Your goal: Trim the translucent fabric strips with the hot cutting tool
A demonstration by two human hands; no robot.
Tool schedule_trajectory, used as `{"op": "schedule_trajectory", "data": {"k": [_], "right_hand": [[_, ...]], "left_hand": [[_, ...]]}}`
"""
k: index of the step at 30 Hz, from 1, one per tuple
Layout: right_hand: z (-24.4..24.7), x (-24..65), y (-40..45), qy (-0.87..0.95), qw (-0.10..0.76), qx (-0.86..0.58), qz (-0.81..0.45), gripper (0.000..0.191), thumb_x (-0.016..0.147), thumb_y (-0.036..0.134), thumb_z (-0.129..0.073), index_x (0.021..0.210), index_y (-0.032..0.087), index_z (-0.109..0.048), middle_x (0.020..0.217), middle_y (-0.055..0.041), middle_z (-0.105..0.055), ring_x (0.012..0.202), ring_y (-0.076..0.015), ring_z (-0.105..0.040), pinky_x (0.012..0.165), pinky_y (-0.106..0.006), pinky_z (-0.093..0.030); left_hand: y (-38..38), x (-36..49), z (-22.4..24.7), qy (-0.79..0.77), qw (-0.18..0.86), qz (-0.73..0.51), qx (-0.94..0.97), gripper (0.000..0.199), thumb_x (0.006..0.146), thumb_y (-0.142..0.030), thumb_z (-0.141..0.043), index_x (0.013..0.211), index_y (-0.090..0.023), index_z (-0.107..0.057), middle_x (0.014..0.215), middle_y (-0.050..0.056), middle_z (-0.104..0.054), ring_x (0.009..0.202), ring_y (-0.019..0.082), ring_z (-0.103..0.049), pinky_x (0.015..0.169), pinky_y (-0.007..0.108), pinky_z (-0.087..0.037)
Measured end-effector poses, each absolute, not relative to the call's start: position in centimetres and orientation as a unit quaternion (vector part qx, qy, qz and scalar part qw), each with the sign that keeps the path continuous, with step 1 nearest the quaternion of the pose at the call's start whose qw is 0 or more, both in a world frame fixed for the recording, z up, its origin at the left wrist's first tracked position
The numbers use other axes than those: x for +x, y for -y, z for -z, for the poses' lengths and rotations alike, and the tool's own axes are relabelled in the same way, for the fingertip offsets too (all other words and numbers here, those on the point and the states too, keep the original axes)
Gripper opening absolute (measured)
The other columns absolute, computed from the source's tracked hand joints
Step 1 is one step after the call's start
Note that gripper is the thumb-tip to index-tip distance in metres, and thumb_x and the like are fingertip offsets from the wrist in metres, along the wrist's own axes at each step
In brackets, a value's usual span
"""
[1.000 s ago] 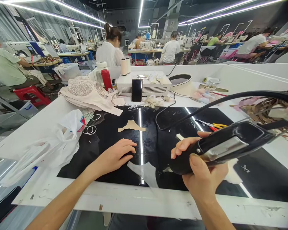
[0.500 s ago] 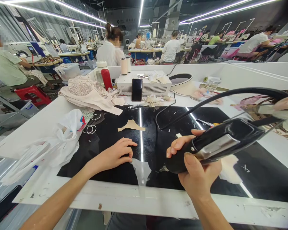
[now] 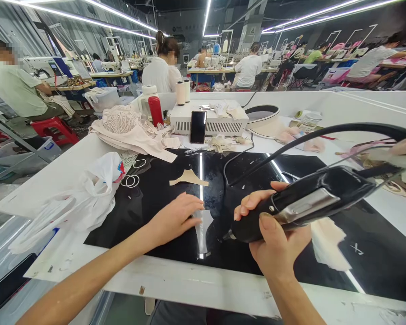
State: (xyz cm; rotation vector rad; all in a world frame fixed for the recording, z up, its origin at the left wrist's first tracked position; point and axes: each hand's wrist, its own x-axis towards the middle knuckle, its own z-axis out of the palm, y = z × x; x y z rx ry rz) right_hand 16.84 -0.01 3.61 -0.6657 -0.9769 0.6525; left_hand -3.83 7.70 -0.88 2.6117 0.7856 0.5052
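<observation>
My right hand [image 3: 279,248] is wrapped round a black corded hand tool [image 3: 306,198] with a silver lever and a small metal tip. That tip points left, low over the black mat [image 3: 155,216]. My left hand [image 3: 177,216] lies with fingers stretched out at a thin, translucent white fabric piece [image 3: 205,230]. Its fingertips overlap the fabric's upper left edge; whether they press on it I cannot tell. Farther back on the mat lies a beige curved piece [image 3: 189,177]. Right of my right hand is a pale cream fabric piece [image 3: 328,243], partly hidden by the tool.
A white vented box [image 3: 209,122] stands at the back with a phone [image 3: 198,127] before it. Beige garments [image 3: 131,131] and a white plastic bag [image 3: 91,194] lie left. The tool's thick black cable [image 3: 325,128] arches over the right side. People sit at sewing machines beyond.
My left hand has moved right and slightly up. The translucent fabric piece has shifted upward and turned more upright. My right hand keeps holding the tool almost in place; the view has shifted slightly.
</observation>
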Motion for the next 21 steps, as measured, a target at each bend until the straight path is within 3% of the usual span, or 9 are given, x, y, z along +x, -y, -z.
{"op": "schedule_trajectory", "data": {"k": [4,7,13,21], "right_hand": [[-4.0,16.2,-1.1,0.439,0.791,-0.303,-0.3,0.039,0.086,0.029,-0.081,0.12,0.028,-0.062,0.082,0.0031,-0.067,0.064,-0.0159,-0.062,0.054,-0.031,-0.054],[-4.0,15.7,-1.9,0.44,0.795,-0.294,-0.296,0.038,0.087,0.028,-0.08,0.12,0.027,-0.062,0.081,0.0035,-0.068,0.063,-0.015,-0.062,0.056,-0.031,-0.054],[-3.1,15.2,-2.8,0.459,0.778,-0.3,-0.306,0.04,0.088,0.026,-0.078,0.123,0.028,-0.059,0.085,0.0038,-0.067,0.064,-0.0154,-0.064,0.06,-0.033,-0.055],[-3.0,15.5,-2.7,0.458,0.778,-0.309,-0.3,0.038,0.087,0.027,-0.078,0.121,0.028,-0.06,0.083,0.0038,-0.067,0.065,-0.0156,-0.062,0.059,-0.033,-0.053]], "left_hand": [[-6.0,-3.4,1.3,-0.255,0.246,-0.121,0.927,0.067,0.091,-0.049,-0.078,0.148,-0.023,-0.055,0.155,0.014,-0.056,0.15,0.034,-0.045,0.128,0.062,-0.026],[-5.8,-3.3,1.6,-0.248,0.248,-0.089,0.932,0.082,0.087,-0.057,-0.08,0.155,-0.023,-0.048,0.163,0.014,-0.047,0.156,0.039,-0.034,0.127,0.068,-0.021],[-5.9,-3.4,1.7,-0.227,0.255,-0.096,0.935,0.082,0.092,-0.06,-0.072,0.16,-0.026,-0.042,0.165,0.013,-0.043,0.158,0.041,-0.029,0.128,0.068,-0.017],[-5.6,-3.4,1.8,-0.237,0.25,-0.087,0.935,0.087,0.087,-0.058,-0.079,0.159,-0.026,-0.043,0.166,0.01,-0.043,0.158,0.04,-0.03,0.13,0.065,-0.016]]}}
